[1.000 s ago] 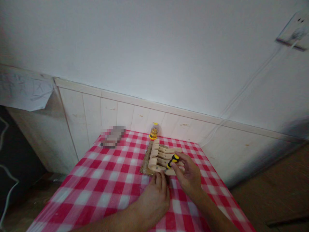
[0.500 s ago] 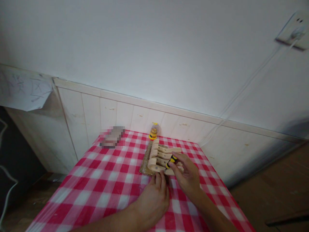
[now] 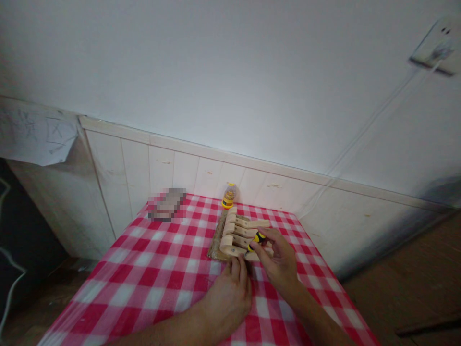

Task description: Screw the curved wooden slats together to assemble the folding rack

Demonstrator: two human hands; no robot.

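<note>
A wooden rack (image 3: 227,238) lies near the middle of the table, with several pale curved arms on a brown backing and dark screw heads along them. My right hand (image 3: 281,259) is closed round a yellow-and-black screwdriver (image 3: 257,238), held slanted over the rack's right side. Its tip points down and left toward the nearest arm; whether it sits in a screw is too small to tell. At the rack's near edge, my left hand (image 3: 230,300) has its fingers bunched together against the wood. Its thumb is mostly hidden.
A yellow-capped clear container (image 3: 229,196) stands behind the rack, close to the panelled wall (image 3: 185,168). A blurred-out flat object (image 3: 167,205) lies at the table's back left. The red-and-white checked tablecloth (image 3: 151,278) covers the table. A white cord (image 3: 363,129) runs down from a wall socket (image 3: 435,45).
Almost nothing differs. Both hands keep their places at the rack, and the screwdriver stays over the nearest arm with only a very slight shift.
</note>
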